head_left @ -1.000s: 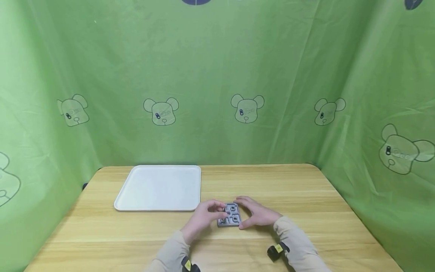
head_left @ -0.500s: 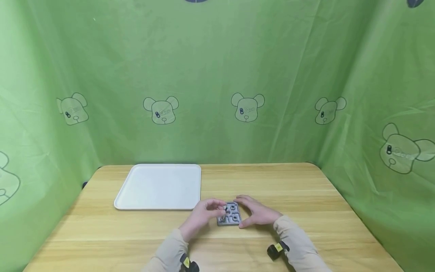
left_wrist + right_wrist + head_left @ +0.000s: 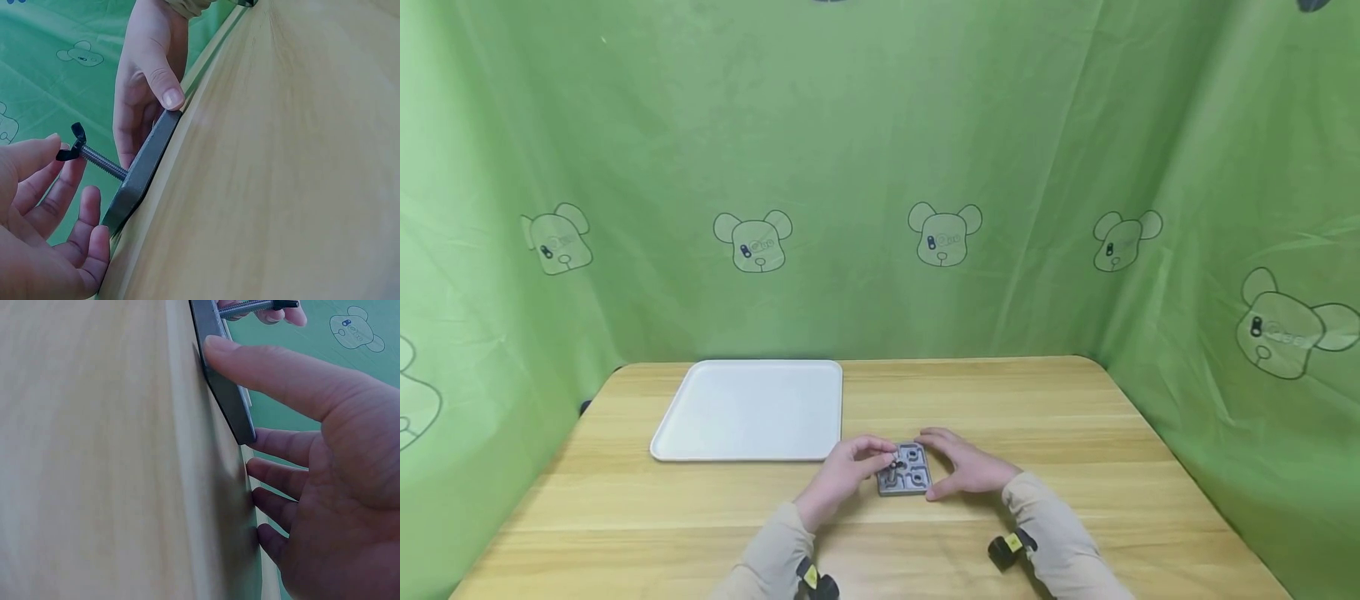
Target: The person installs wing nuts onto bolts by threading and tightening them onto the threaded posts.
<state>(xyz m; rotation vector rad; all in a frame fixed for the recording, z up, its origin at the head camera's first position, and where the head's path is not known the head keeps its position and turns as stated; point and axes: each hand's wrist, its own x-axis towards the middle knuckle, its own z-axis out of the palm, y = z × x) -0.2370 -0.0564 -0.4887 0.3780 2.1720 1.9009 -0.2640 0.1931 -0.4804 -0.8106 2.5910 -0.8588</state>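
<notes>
A grey metal plate (image 3: 916, 487) with recessed square patterns lies on the wooden table in the head view. Out of its upper face stands a wing screw (image 3: 94, 156), with a black winged head and a long threaded shank. My left hand (image 3: 841, 477) pinches the wings between thumb and fingertips; its lower fingers hang loosely beside the plate. From the right, my right hand (image 3: 972, 469) grips the plate's edges, its thumb (image 3: 240, 359) on the near side and its fingers at the far side. The shank's lower end is hidden inside the plate.
A white tray (image 3: 752, 410) lies at the back left of the table (image 3: 1037, 400). Green curtains (image 3: 850, 167) with bear prints hang behind and on both sides. Each sleeve bears a black strapped wrist camera (image 3: 1003, 550).
My left fingers have shifted slightly left, and the thumb has swung up and back on the wing screw's head. My right hand keeps its hold on the plate.
</notes>
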